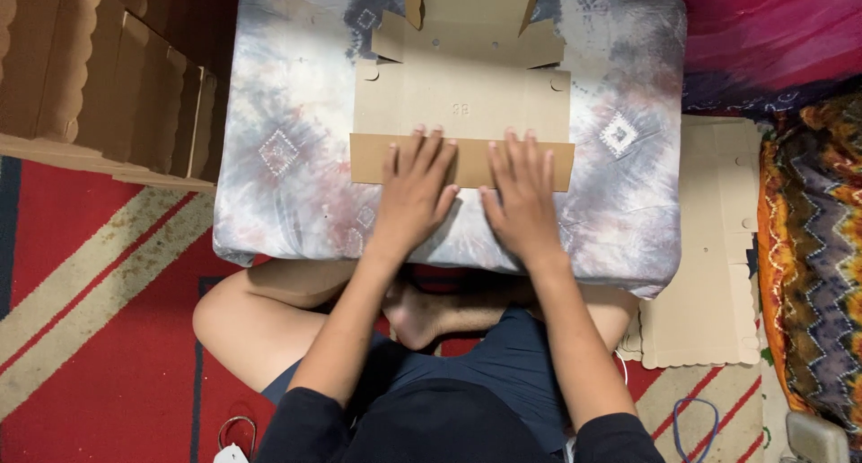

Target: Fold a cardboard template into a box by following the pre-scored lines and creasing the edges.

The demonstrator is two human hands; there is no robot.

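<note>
A flat die-cut cardboard box blank (462,95) lies on a grey tie-dye cushion (287,158). Its near flap (370,159) is folded over toward me. My left hand (415,189) and my right hand (521,194) rest side by side, palms down, fingers spread, pressing that folded flap flat. Neither hand grips anything. The blank's far flaps (467,23) stick up at the cushion's far edge.
A stack of folded cardboard pieces (99,77) stands at the left. More flat cardboard blanks (709,247) lie on the floor at the right, next to a patterned orange cloth (808,247). My crossed legs (269,310) sit on a red striped rug (90,319).
</note>
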